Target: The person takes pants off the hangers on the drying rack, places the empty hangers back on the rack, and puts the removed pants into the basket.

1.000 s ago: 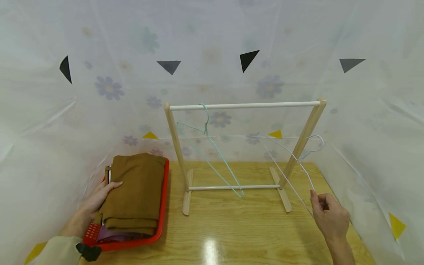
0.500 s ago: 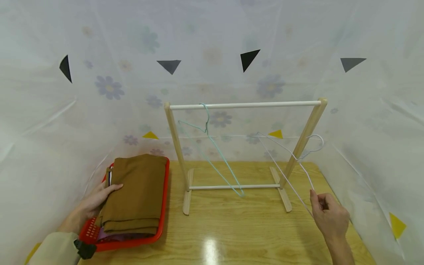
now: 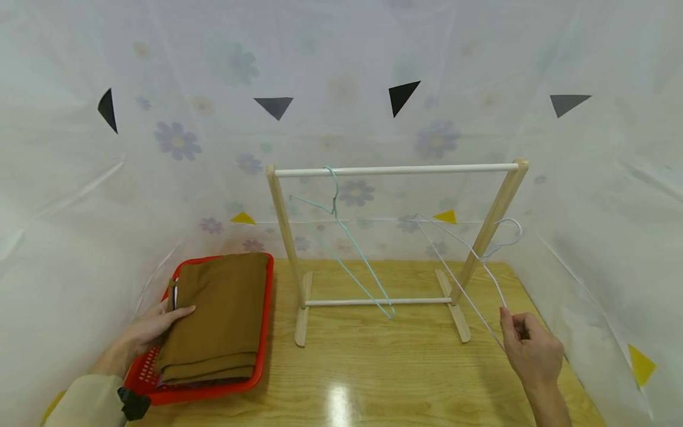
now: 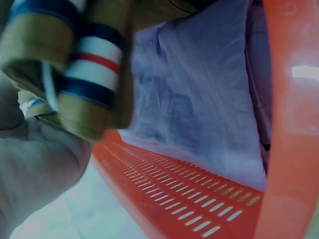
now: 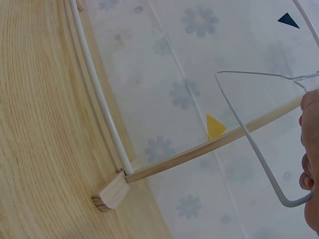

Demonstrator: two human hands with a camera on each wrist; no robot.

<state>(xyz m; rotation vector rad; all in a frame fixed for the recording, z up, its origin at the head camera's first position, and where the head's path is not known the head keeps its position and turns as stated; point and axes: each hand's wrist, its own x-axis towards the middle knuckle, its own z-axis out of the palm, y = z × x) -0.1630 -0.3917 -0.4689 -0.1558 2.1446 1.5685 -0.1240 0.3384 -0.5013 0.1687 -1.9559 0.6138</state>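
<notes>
In the head view my left hand (image 3: 152, 327) grips the left edge of a folded brown garment (image 3: 219, 317), thumb on top and fingers hidden beneath. The garment lies over the red basket (image 3: 268, 320). Its side edge has a navy, white and red stripe (image 4: 94, 62) in the left wrist view. Under it, purple cloth (image 4: 189, 104) sits inside the basket. On the right, my right hand (image 3: 533, 350) pinches the lower corner of a white wire hanger (image 3: 493, 279), held sideways in front of the rack's right post. From the rack hangs a mint-green hanger (image 3: 354, 246) with nothing on it.
The clothes rack (image 3: 405, 170) has a white top bar, wooden posts and a white lower bar, and stands at the back of the wooden table (image 3: 384, 362). Pale flowered sheeting (image 3: 341, 112) encloses the table at the back and sides.
My left hand has shifted slightly, and the brown garment has come down lower over the basket, showing more of its back rim. The right hand and white hanger stay almost still.
</notes>
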